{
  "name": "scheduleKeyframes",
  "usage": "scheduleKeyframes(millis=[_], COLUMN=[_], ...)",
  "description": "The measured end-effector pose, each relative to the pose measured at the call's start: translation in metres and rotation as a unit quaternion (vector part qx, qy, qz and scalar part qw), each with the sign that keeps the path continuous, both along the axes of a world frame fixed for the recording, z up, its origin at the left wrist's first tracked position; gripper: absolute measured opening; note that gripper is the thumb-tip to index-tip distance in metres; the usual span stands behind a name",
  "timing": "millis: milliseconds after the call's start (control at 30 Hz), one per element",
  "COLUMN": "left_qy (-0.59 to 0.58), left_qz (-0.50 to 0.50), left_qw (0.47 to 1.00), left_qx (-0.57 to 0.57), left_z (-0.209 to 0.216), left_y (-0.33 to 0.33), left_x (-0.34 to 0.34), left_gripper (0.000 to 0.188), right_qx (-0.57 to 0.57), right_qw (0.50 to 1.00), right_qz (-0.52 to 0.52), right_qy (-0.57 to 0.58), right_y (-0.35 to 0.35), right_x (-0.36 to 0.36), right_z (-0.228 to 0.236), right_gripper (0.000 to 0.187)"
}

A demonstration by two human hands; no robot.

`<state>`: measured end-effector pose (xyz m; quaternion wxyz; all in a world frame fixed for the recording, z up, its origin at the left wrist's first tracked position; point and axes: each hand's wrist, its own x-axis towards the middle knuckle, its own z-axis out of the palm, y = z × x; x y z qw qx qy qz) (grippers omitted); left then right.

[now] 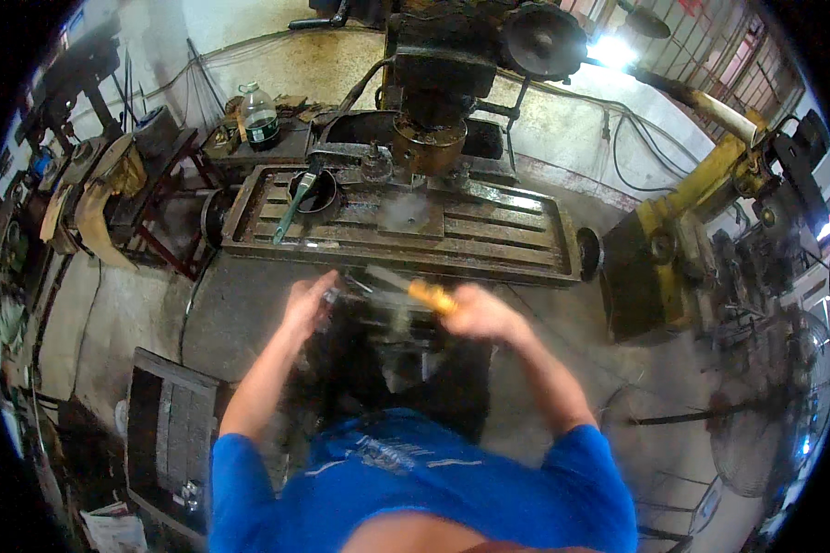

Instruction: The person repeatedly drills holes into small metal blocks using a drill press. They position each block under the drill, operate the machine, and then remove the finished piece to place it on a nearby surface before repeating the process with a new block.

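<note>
My right hand (480, 313) grips a tool with a yellow-orange handle (432, 297); its blurred metal shaft (387, 279) points up-left toward my left hand. My left hand (307, 304) is closed around a small dark metal part (332, 297) in front of the milling machine's slotted table (489, 241). Both hands hover over a dark machine body (387, 341) just below the table's front edge. Motion blur hides what the tool's tip touches.
On the table lie a dark round bowl (315, 192) and a green-handled tool (291, 214). The machine head (432, 138) rises behind. A plastic bottle (259, 117) stands at back left, a dark crate (171, 424) low left, a yellow machine (682, 221) and a fan (770, 433) at right.
</note>
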<state>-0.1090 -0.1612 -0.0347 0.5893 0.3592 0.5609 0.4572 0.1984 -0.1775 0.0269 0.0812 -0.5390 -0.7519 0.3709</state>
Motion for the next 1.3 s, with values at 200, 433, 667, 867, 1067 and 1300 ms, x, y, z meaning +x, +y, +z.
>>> scheduleKeyframes(millis=[200, 433, 667, 867, 1067, 1300], left_qy=[0.110, 0.529, 0.592, 0.612, 0.595, 0.597], left_qz=[-0.095, -0.120, -0.103, -0.073, -0.049, -0.013], left_qw=[0.988, 0.789, 0.754, 0.745, 0.745, 0.743], left_qx=[0.054, 0.289, 0.265, 0.256, 0.296, 0.302], left_z=[0.014, 0.026, 0.023, 0.022, 0.005, 0.004], left_y=[0.052, 0.147, 0.154, 0.149, 0.164, 0.173], left_x=[0.054, 0.105, 0.122, 0.134, 0.140, 0.157], left_gripper=[0.036, 0.047, 0.048, 0.037, 0.040, 0.047], right_qx=[-0.025, 0.024, 0.123, 0.074, 0.140, 0.136], right_qw=[0.998, 0.984, 0.979, 0.987, 0.974, 0.942], right_qz=[-0.053, -0.141, -0.162, -0.143, -0.169, -0.269], right_qy=[-0.024, 0.104, -0.010, -0.025, 0.060, 0.144], right_y=[-0.036, -0.021, 0.010, 0.053, 0.050, 0.033], right_x=[0.012, 0.052, 0.060, 0.020, 0.051, 0.060], right_z=[0.007, 0.014, -0.001, 0.004, -0.033, -0.086], right_gripper=[0.023, 0.028, 0.022, 0.025, 0.026, 0.026])
